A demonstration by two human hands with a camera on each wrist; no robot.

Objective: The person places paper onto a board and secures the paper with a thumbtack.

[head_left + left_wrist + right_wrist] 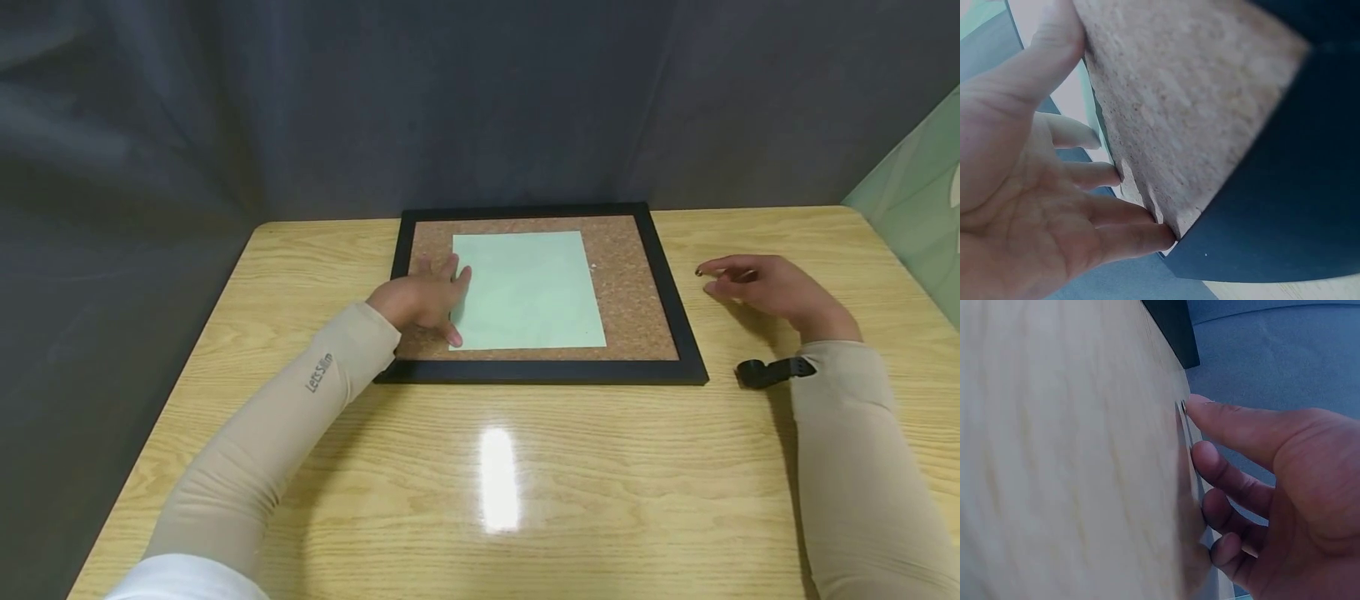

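Head view first, from the left edge across: the left arm, in a beige sleeve [285,433], stretches forward and inward over the wooden tabletop [487,467]. Its left hand [423,298] lies palm down on the left part of the cork board [637,283], fingers fairly straight and spread, tips at the left edge of the pale green paper sheet [528,290], the thumb pointing back toward the near edge of the board. The left wrist camera shows the same hand [1035,206] open, fingertips [1163,234] against the cork surface [1191,112] near the black frame [1285,206]; it grips nothing.

The sheet lies flat in the middle of the cork, inside the black frame [678,300], and the board sits on the far half of the tabletop.

Further right, well apart from the frame, the right hand [757,287] hovers low over bare wood, wrist bent, fingers loosely curled. From the right wrist camera, that hand [1272,487] has its thumb and forefinger meeting on a tiny dark thing [1183,407], too small to identify, while the other fingers [1229,481] curl toward the wood. A black strap [772,371] shows at that wrist.
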